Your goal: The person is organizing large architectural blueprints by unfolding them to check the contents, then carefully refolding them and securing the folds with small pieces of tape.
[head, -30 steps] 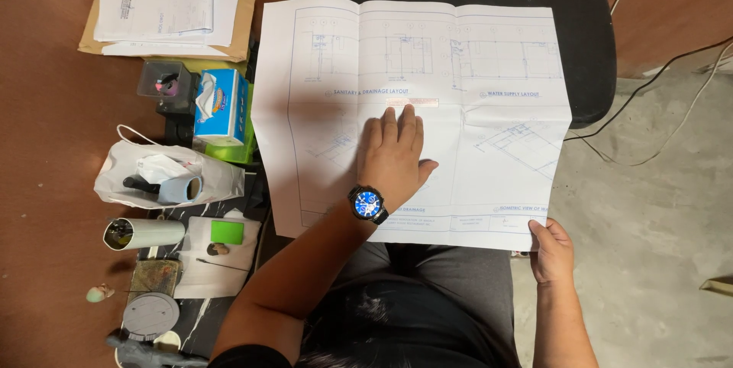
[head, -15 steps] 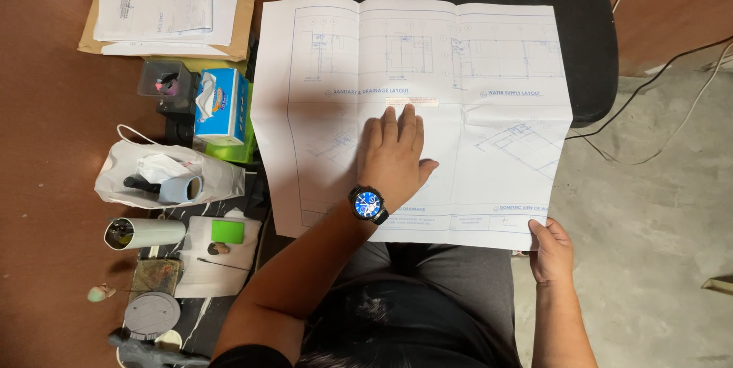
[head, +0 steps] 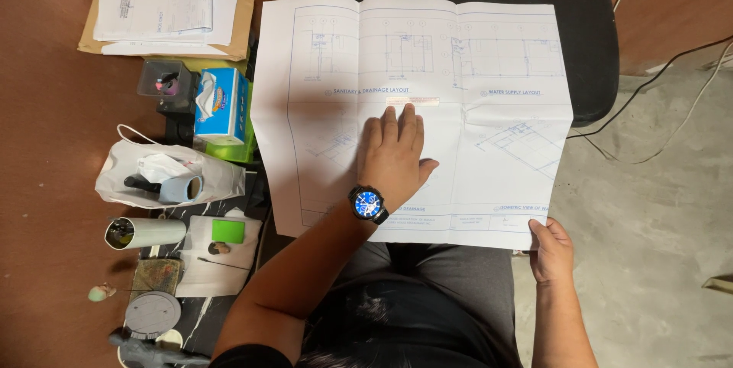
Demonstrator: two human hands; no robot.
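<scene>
A blue tissue box [head: 222,105] with white tissue poking from its top stands left of the drawing sheet, on a green box [head: 243,146] that shows beneath it. Above these lies a flat brown envelope [head: 241,23] under a stack of white papers. Below the tissue box lies a white plastic bag [head: 122,177], crumpled, with dark items inside. A small orange-and-white label [head: 412,101] sits mid-sheet, just above the fingertips. The watch screen [head: 368,203] on the left wrist is round, blue and black.
</scene>
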